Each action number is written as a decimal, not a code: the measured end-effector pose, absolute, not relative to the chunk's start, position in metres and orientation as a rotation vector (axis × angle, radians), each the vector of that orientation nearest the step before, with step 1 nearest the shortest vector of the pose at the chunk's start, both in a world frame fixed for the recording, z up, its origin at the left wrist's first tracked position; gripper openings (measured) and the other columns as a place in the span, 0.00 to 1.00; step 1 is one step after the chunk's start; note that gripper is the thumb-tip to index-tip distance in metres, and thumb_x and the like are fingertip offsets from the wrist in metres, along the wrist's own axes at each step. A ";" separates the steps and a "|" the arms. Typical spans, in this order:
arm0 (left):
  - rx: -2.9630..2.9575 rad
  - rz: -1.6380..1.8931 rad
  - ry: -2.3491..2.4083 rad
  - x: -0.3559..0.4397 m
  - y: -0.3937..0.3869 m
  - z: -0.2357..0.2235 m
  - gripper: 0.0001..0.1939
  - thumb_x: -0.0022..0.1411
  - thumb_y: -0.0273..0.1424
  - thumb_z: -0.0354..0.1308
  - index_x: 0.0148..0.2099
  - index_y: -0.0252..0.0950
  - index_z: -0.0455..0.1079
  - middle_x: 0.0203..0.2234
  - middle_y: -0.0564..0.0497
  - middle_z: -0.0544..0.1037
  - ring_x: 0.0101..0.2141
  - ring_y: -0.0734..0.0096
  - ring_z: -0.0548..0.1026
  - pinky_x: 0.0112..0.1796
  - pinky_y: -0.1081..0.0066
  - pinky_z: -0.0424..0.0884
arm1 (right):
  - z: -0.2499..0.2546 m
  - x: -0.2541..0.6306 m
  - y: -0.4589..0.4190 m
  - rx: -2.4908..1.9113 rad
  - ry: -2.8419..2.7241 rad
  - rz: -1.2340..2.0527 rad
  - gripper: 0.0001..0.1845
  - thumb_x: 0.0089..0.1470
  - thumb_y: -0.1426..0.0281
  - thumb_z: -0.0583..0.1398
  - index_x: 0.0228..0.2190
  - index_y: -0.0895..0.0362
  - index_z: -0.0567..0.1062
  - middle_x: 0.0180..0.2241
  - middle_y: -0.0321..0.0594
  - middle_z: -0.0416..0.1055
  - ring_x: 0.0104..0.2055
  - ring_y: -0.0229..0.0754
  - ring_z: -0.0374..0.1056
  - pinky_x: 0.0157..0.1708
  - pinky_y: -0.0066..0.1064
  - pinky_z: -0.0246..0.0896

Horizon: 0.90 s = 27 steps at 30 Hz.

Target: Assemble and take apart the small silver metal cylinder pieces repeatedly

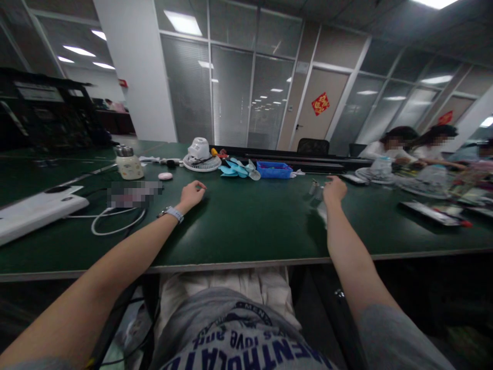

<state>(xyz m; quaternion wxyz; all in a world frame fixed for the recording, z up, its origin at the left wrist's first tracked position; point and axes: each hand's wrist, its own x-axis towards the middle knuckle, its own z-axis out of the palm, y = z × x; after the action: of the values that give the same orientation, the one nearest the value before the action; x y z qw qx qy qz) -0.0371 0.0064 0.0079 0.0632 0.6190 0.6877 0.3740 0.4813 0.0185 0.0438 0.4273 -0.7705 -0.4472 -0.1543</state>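
Note:
My left hand (191, 195) rests on the green table, its fingers loosely curved, with a gap between thumb and fingers and nothing visible in them. A watch with a pale strap (172, 213) is on that wrist. My right hand (334, 190) is over the table on the right, fingers bent inward; what they hold, if anything, cannot be made out. Just left of it are small silvery cylinders (314, 188), blurred. Partly behind the right wrist lies a whitish piece (322, 214), too unclear to name.
A blue basket (274, 170), light-blue fan blades (234, 168) and a white fan part (199, 152) line the back of the green table (246, 226). At left are a bottle (130, 165), a cable (96, 226) and a white device (42, 210). Other people (400, 146) sit at far right.

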 end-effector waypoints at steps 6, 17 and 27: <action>1.874 1.105 2.054 -0.036 0.006 0.008 0.13 0.55 0.31 0.54 0.41 0.38 0.75 0.32 0.49 0.80 0.30 0.66 0.76 0.36 0.70 0.69 | 0.041 0.481 0.019 -1.914 -1.144 -0.327 0.17 0.52 0.78 0.58 0.44 0.56 0.78 0.38 0.48 0.77 0.42 0.48 0.71 0.43 0.36 0.61; 1.870 1.067 2.025 -0.033 0.000 0.012 0.13 0.55 0.31 0.54 0.41 0.38 0.75 0.29 0.50 0.80 0.30 0.67 0.76 0.37 0.71 0.69 | 0.042 0.476 0.022 -1.977 -1.151 -0.341 0.17 0.53 0.77 0.57 0.43 0.57 0.79 0.39 0.50 0.77 0.42 0.48 0.71 0.44 0.38 0.63; 1.852 1.057 1.990 -0.033 -0.001 0.013 0.14 0.53 0.30 0.54 0.42 0.38 0.75 0.25 0.52 0.79 0.28 0.67 0.76 0.36 0.71 0.70 | 0.021 0.471 0.022 -1.957 -0.939 -0.261 0.27 0.47 0.61 0.65 0.49 0.58 0.73 0.44 0.52 0.74 0.46 0.52 0.70 0.46 0.41 0.64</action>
<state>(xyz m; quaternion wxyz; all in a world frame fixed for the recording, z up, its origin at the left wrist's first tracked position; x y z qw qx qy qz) -0.0330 -0.0008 0.0129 0.1119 0.6310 0.6780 0.3602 0.4709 0.0224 0.0211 0.4597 -0.7949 -0.3815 -0.1062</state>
